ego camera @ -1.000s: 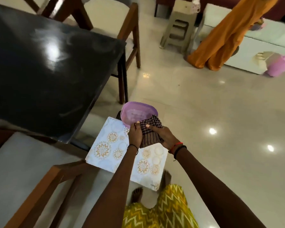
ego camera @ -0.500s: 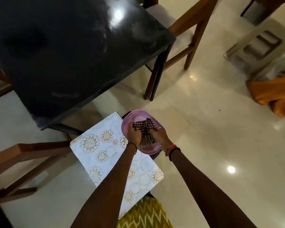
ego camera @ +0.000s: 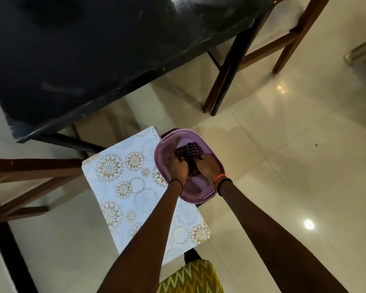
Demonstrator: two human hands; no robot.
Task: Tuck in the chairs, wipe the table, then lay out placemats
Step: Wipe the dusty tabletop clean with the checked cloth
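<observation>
A dark checked cloth [ego camera: 187,151] lies bunched inside a purple plastic basin [ego camera: 199,197], low in the middle of the view. Both of the person's hands are in the basin and curl around the cloth. The left hand [ego camera: 179,168] grips its left side with the fingers closed tight. The right hand [ego camera: 208,168] holds its right side, and a ring shows on 1 finger. The 2 hands sit side by side with the cloth squeezed between them. A thin black band [ego camera: 175,181] circles the left wrist. A red band [ego camera: 220,177] and a black one circle the right wrist.

The basin has ribbed walls and overlaps the right edge of a placemat [ego camera: 123,182]. The placemat is white with gold and pale grey flower circles, and it lies flat. Whatever carries the basin and placemat is mostly hidden; only dark corners show.

Above them, a glossy black table [ego camera: 114,49] fills the upper left of the view, with 1 corner pointing down toward the placemat. A wooden chair [ego camera: 287,39] with a pale seat stands at the table's far right side, its seat partly under the top. The frame of a 2nd wooden chair [ego camera: 30,166] shows at the left, near the table's corner.

Shiny cream floor tiles [ego camera: 283,166] reflect ceiling lights. At the bottom edge, yellow and green zigzag clothing [ego camera: 192,278] covers the person's legs.
</observation>
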